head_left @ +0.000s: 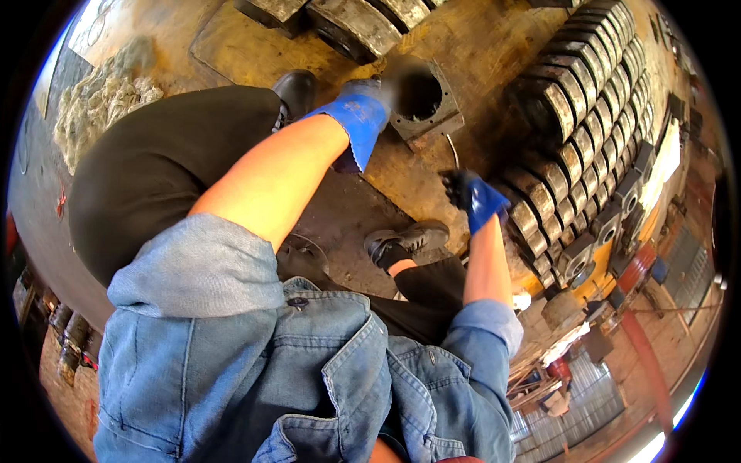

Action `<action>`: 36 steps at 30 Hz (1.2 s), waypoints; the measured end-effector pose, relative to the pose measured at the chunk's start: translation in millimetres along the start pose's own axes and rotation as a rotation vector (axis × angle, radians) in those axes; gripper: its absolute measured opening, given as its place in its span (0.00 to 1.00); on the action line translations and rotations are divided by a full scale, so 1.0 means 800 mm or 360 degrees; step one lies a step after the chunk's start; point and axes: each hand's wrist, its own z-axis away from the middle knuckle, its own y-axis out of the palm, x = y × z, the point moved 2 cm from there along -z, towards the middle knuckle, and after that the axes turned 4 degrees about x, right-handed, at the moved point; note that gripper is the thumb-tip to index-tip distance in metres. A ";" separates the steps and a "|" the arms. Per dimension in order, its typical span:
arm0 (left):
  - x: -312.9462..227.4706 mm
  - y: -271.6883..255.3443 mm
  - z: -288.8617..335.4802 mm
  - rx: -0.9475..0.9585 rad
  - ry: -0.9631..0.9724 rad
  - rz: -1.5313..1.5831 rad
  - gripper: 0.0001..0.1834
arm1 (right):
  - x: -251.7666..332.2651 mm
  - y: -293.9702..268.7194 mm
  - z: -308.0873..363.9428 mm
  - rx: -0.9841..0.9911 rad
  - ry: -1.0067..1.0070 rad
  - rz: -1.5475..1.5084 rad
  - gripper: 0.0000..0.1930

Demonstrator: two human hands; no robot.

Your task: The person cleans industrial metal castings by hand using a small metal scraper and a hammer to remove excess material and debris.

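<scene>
My left hand (364, 108), in a blue glove, reaches forward to a square metal housing (432, 116) with a round bore that lies on the rusty floor plate. Its fingertips are blurred at the housing's left corner, so the grip is unclear. My right hand (469, 194), in a blue glove with dark fingers, is curled shut just right of and nearer than the housing. A thin rod or wire (451, 150) sticks up out of its fist. My dark shoes (297, 89) (409, 239) stand on either side of the work spot.
Rows of several heavy grey castings (579, 116) are stacked to the right, with more castings (351, 23) at the top edge. A pile of pale rags or fibre (104, 96) lies at the left. The rusty steel plate (231, 38) covers the floor.
</scene>
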 end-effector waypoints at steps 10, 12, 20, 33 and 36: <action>-0.006 -0.018 0.019 0.0091 -0.0047 -0.0175 0.25 | -0.026 -0.018 -0.048 -0.0110 0.0021 -0.0077 0.12; 0.001 -0.005 0.015 -0.0106 -0.0059 -0.0162 0.26 | -0.028 -0.002 -0.037 -0.0129 0.0000 -0.0153 0.13; 0.002 -0.001 0.026 -0.0118 -0.0049 -0.0139 0.27 | 0.036 0.049 -0.039 -0.0083 -0.0161 -0.0061 0.12; -0.006 -0.017 0.027 0.0019 -0.0025 -0.0104 0.31 | 0.017 0.048 -0.049 -0.0213 -0.0373 -0.0256 0.10; -0.006 -0.011 0.023 0.0028 -0.0059 -0.0099 0.31 | -0.031 0.018 -0.042 -0.0432 -0.0273 -0.0347 0.09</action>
